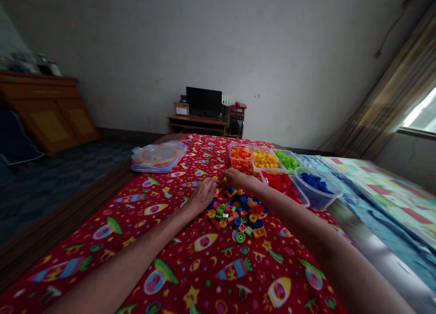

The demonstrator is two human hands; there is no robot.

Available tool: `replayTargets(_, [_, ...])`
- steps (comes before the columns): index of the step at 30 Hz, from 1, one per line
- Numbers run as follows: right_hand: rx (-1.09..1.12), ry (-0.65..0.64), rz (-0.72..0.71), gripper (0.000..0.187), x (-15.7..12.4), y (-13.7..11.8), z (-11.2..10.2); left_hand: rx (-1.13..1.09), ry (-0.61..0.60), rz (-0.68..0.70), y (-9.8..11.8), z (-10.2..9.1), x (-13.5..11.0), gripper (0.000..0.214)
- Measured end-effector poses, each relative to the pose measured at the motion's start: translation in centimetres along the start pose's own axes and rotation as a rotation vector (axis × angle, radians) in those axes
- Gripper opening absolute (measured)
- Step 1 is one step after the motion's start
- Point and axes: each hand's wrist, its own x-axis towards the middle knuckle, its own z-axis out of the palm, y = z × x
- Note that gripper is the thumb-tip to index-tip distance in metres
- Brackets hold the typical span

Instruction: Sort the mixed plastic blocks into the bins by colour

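A loose heap of mixed plastic building blocks (235, 209) lies on the red patterned cloth (163, 241), with round yellow, blue and green pieces among the bricks. At the heap's far left edge, my left hand (203, 195) has its fingers bent and pressed together; what they hold, if anything, is too small to make out. My right hand (235, 178) reaches over the heap from the right, fingertips pinched around a small yellow block (224, 179). Both sets of fingertips nearly meet there.
To the right stand clear tubs of sorted blocks: orange (241, 153), yellow (265, 159), green (287, 160), red (279, 182) and blue (315, 182). Stacked plastic lids (158, 156) lie at the left edge. A bed (381, 187) adjoins on the right; a monitor (204, 100) stands beyond.
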Motion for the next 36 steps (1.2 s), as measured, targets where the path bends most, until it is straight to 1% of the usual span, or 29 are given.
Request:
replayTargets(2, [0.050,0.016,-0.010,0.011,0.0,-0.1,-0.2,0.000,0.000,0.007,0.0,-0.1,0.0,0.035])
replayTargets(6, [0.117,0.038,-0.004,0.018,-0.5,0.9,-1.5,0.007,-0.018,-0.004,0.1,-0.1,-0.1,0.036])
replayTargets(12, [0.285,-0.027,0.096,0.015,-2.2,2.8,-3.2,0.001,-0.017,0.000,0.2,-0.1,-0.1,0.035])
replayTargets(16, [0.454,-0.096,0.146,0.023,-3.5,3.5,-4.1,0.003,-0.024,-0.001,0.3,-0.2,-0.1,0.036])
replayTargets(18, [0.450,-0.101,0.173,0.024,-4.1,4.3,-4.9,0.003,-0.026,0.004,0.2,-0.2,-0.1,0.036])
replayTargets(19, [0.422,-0.086,0.194,0.024,-4.3,5.0,-5.4,0.004,-0.027,0.005,0.2,-0.2,-0.1,0.036])
replayTargets(21, [0.332,-0.032,0.280,0.023,-4.4,6.6,-6.6,0.009,-0.033,0.005,0.2,-0.2,-0.1,0.035])
replayTargets(24, [0.176,0.110,0.484,0.020,-4.0,9.6,-8.5,0.016,-0.034,0.009,0.1,-0.1,-0.1,0.034])
replayTargets(25, [0.125,0.169,0.529,0.019,-3.8,10.5,-9.0,0.017,-0.035,0.012,0.0,-0.1,-0.1,0.035])
replayTargets(26, [0.072,0.227,0.549,0.022,-3.6,11.2,-9.4,0.018,-0.036,0.014,0.0,-0.1,-0.1,0.035])
replayTargets(28, [-0.026,0.313,0.525,0.031,-3.3,12.0,-9.8,0.019,-0.040,0.013,-0.1,0.0,-0.1,0.036])
replayTargets(30, [-0.094,0.333,0.465,0.032,-3.3,11.4,-9.7,0.022,-0.039,0.008,-0.1,0.1,-0.1,0.036])
replayTargets(31, [-0.108,0.308,0.434,0.029,-3.4,10.7,-9.4,0.024,-0.037,0.007,-0.2,0.1,-0.1,0.036])
replayTargets(32, [-0.111,0.256,0.392,0.026,-3.6,9.7,-9.0,0.027,-0.037,0.009,-0.2,0.1,-0.1,0.036])
replayTargets(35, [-0.110,0.017,0.225,0.024,-4.8,5.9,-7.1,0.032,-0.044,0.026,-0.1,0.1,0.0,0.032])
replayTargets(36, [-0.116,-0.043,0.181,0.023,-5.4,4.7,-6.4,0.030,-0.054,0.036,-0.1,0.1,0.0,0.030])
